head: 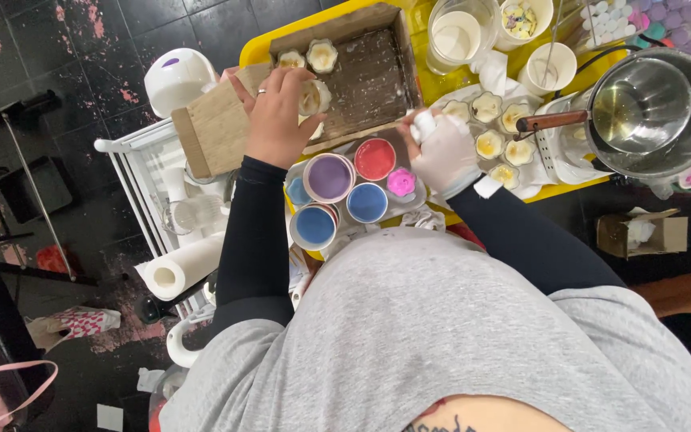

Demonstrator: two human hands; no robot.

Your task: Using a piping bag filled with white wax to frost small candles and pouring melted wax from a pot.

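Your left hand (pixel 275 114) holds a small flower-shaped candle cup (pixel 310 98) over the brown wooden tray (pixel 365 80). Your gloved right hand (pixel 444 152) grips a small white flower piece (pixel 423 124) near the tray's right edge.

A small flower-shaped mould filled with pale cream wax (pixel 311 98) sat tilted at the near edge of the shallow wooden tray (pixel 369 76). A small white flower-shaped piece (pixel 423 126) lay just beside the tray's right corner.
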